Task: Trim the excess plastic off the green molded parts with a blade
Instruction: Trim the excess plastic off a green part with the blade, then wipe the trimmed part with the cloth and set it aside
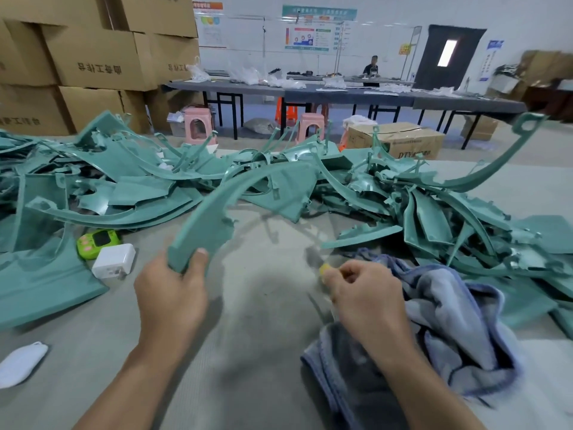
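Green plastic is heaped across the far side of the table (266, 308) in a wide pile (418, 197). One curved part (210, 212) is held up over the table, gripped at its near end by the left hand (172, 293), thumb on top. A ragged fringe can be seen along its inner edge, so this part is judged untrimmed. The blade (313, 257), blurred, is pinched by its yellow end in the right hand (362, 293), whose fingers are curled round it. It is kept near the part but apart from it, so no cut is judged to be under way. The right forearm is laid over a blue towel (449, 305). Flatter parts are stacked at the left, but finished and unfinished pieces cannot be told apart. Much of the work is judged to be left.
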